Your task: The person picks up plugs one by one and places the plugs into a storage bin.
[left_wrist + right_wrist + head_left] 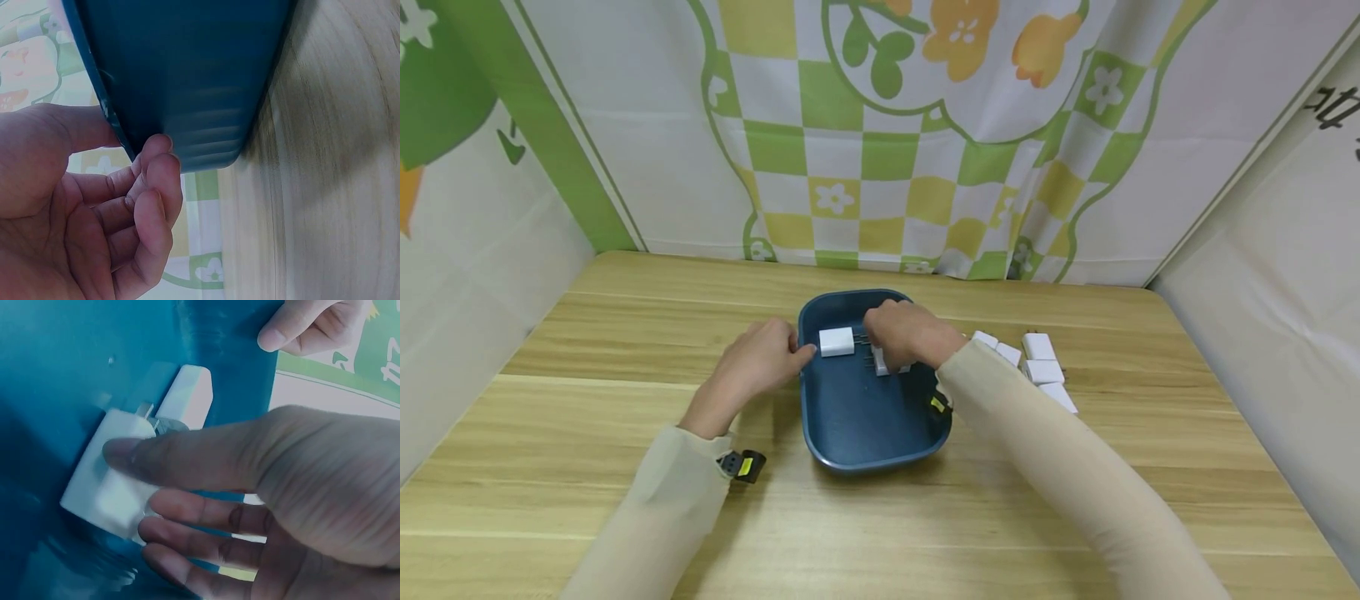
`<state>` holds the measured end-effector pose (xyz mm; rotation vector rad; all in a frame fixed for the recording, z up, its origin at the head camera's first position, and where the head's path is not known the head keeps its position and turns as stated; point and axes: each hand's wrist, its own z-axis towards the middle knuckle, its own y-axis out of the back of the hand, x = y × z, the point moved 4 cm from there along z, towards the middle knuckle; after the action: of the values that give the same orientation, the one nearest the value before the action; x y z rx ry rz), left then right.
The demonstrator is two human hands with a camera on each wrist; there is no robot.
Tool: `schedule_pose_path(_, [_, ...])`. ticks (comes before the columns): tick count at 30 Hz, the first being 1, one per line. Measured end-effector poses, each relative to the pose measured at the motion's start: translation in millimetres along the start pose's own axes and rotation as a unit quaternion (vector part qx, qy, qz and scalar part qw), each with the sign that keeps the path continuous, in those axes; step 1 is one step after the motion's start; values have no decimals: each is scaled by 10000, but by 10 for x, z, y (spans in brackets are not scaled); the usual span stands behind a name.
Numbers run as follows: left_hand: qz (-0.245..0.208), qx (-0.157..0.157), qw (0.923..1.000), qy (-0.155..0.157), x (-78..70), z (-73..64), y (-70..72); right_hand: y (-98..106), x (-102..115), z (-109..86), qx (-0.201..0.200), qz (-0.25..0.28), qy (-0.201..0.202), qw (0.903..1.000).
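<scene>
A dark blue plastic tray [872, 429] stands on the table in the head view. My left hand [756, 358] grips its left rim; the left wrist view shows the thumb over the rim and the curled fingers [164, 181] against the outer wall. Inside the tray, my right hand [906, 332] pinches a white plug charger [94, 478] between thumb and fingers, low over the tray floor. Another white charger [837, 342] lies near the left wall, its prongs pointing right. In the head view, the right hand partly hides the chargers below it.
Right of the tray, several white chargers lie on the wooden table [1150, 467]: a column of them [1043, 372] and a group [996, 343] partly behind the right forearm. A patterned curtain [865, 150] hangs along the table's back edge.
</scene>
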<state>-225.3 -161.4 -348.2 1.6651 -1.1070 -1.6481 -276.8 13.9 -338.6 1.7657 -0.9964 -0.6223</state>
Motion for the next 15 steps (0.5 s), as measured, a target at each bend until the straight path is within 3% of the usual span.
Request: schedule_pose_path(15, [-63, -31, 10000, -21, -1, -7, -6, 185, -69, -177, -512, 178, 293, 9981])
